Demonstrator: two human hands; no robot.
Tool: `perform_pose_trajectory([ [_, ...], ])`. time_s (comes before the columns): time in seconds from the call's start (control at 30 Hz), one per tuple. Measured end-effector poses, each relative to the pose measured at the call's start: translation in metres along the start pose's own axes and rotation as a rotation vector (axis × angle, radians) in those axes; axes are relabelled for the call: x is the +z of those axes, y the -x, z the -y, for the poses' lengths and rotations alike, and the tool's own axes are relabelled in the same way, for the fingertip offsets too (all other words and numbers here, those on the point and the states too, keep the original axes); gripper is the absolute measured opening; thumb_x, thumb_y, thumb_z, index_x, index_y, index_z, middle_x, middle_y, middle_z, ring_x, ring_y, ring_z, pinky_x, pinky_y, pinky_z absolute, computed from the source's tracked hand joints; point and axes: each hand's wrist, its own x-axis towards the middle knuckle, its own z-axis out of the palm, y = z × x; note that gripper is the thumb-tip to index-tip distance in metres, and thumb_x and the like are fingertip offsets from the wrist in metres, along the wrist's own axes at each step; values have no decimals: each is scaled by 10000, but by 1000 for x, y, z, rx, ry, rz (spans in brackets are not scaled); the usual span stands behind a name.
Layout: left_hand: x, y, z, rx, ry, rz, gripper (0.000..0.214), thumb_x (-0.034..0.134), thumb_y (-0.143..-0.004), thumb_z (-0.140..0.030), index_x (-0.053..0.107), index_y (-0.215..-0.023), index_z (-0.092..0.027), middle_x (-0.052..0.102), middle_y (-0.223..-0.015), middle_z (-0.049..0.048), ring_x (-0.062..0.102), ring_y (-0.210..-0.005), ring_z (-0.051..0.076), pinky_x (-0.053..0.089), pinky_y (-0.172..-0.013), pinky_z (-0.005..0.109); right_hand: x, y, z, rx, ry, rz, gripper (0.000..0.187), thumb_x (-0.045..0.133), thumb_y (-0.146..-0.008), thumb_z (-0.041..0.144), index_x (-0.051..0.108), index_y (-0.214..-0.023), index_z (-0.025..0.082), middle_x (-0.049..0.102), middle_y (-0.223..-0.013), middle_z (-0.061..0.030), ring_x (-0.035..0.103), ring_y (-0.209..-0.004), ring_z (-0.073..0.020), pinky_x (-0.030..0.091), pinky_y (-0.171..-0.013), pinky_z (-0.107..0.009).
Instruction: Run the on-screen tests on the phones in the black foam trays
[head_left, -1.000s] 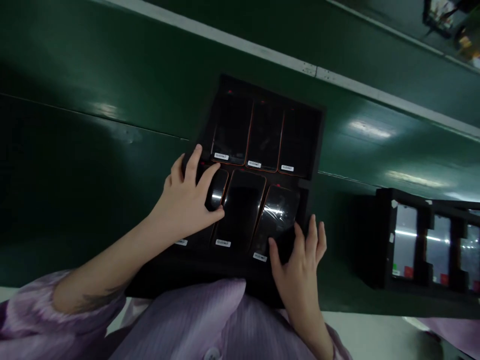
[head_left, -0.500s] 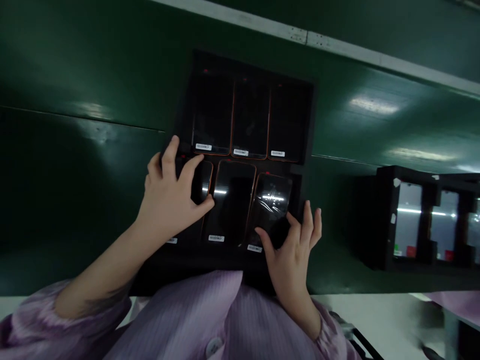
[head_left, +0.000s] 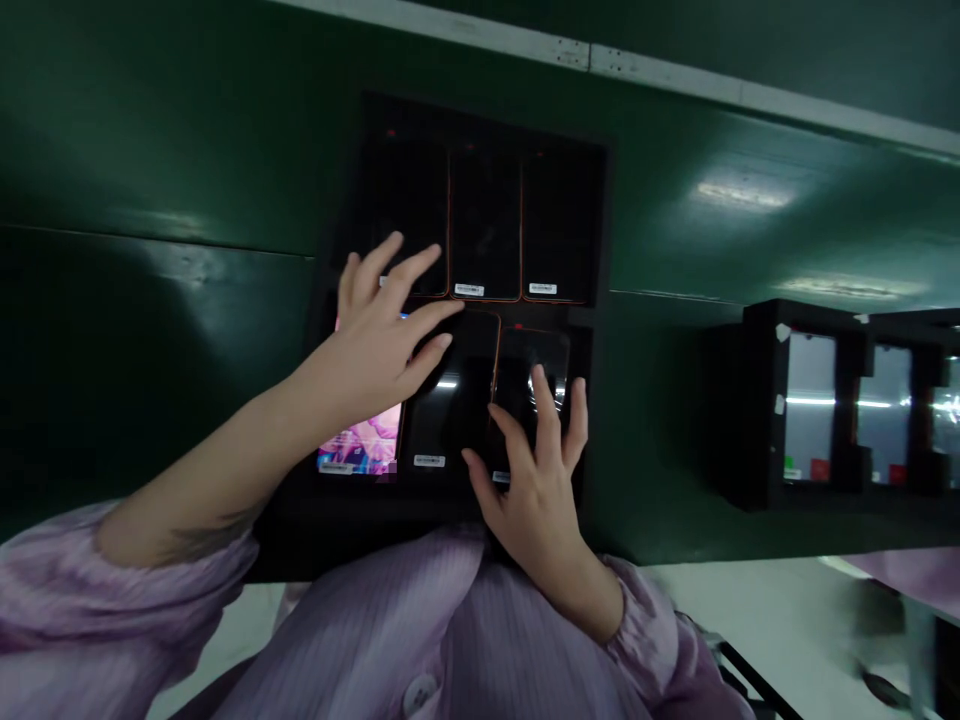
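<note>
A black tray [head_left: 604,230] in front of me holds smartphones in two rows, each with a small white barcode label. My left hand [head_left: 386,325], fingers spread, is over the near-left phone [head_left: 364,445], whose screen is lit pink and blue. Its fingertips reach toward the middle phone [head_left: 450,420] and the far row. My right hand [head_left: 536,460] is spread over the near-right phone [head_left: 555,345], hiding much of it. In the far row, the left phone [head_left: 412,200], middle phone [head_left: 485,220] and right phone [head_left: 555,220] have dark screens. Neither hand grips anything.
To the right, a black box [head_left: 765,400] has phones with pale screens in its slots, including one phone [head_left: 810,400]. Both containers stand on a green table [head_left: 675,400]. A pale metal strip [head_left: 510,38] crosses its far side. Pink fabric [head_left: 907,575] shows at lower right.
The near-left phone's screen has gone from dark to lit. My left hand has moved right and away from me; my right hand has shifted left over the near-right phone. The view has shifted slightly.
</note>
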Motion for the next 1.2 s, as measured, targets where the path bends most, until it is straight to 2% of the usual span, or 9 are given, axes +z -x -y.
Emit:
perform_pose_trajectory([
  [0.13, 9, -16, 2, 48, 21, 26, 385, 448, -1013, -332, 754, -1245, -302, 467, -1640, 57, 276, -1599, 402, 114, -1305, 737, 0, 0, 1, 2, 5, 42, 341, 578, -1006, 301, 641, -1312, 164, 407, -1669, -169, 42, -1645, -423, 321, -1245, -705],
  [0.33, 13, -16, 10, 41, 65, -8, 357, 454, -994, -317, 798, -1078, -273, 508, -1605, 31, 244, -1606, 397, 87, -1319, 707, -3, -9, 1, -9, 43, 75, 322, 516, -1037, 270, 660, -1308, 174, 420, -1674, -152, -18, -1653, -422, 319, -1228, -752],
  [0.47, 12, -13, 10, 29, 93, 11, 379, 430, -994, -302, 790, -1106, -264, 529, -1586, 36, 260, -1601, 382, 109, -1319, 693, 0, -17, 9, -11, 15, 74, 336, 459, -1060, 295, 668, -1257, 120, 403, -1681, -176, -36, -1658, -396, 301, -1257, -732],
  [0.6, 13, -11, 8, 35, 109, 3, 402, 398, -1005, -313, 782, -1107, -252, 537, -1579, 37, 272, -1597, 367, 131, -1318, 683, 2, -20, 18, 15, 32, 80, 407, 451, -1065, 334, 636, -1304, 60, 367, -1692, -216, -52, -1654, -410, 275, -1260, -747],
  [0.8, 15, -10, 7, 64, 90, 4, 402, 387, -1010, -306, 769, -1124, -259, 518, -1592, 19, 269, -1601, 366, 125, -1325, 677, 0, -23, 24, 72, 121, 173, 459, 495, -1049, 384, 641, -1354, 74, 275, -1736, -198, -75, -1638, -466, 198, -1235, -827],
  [1.0, 17, -7, 11, 138, 79, 18, 303, 583, -967, -352, 733, -1195, -220, 481, -1618, 82, 253, -1599, 423, 110, -1306, 729, 5, -25, 24, 79, 89, 159, 438, 550, -1026, 392, 668, -1303, 74, 292, -1729, -200, -89, -1640, -454, 205, -1241, -817],
  [1.2, 21, -8, 7, 98, 60, 34, 258, 672, -933, -331, 722, -1176, -257, 423, -1658, 63, 158, -1629, 424, 69, -1294, 750, 14, -22, 26, 68, 72, 136, 419, 600, -1008, 365, 659, -1283, 56, 343, -1702, -223, -97, -1645, -431, 239, -1263, -770],
])
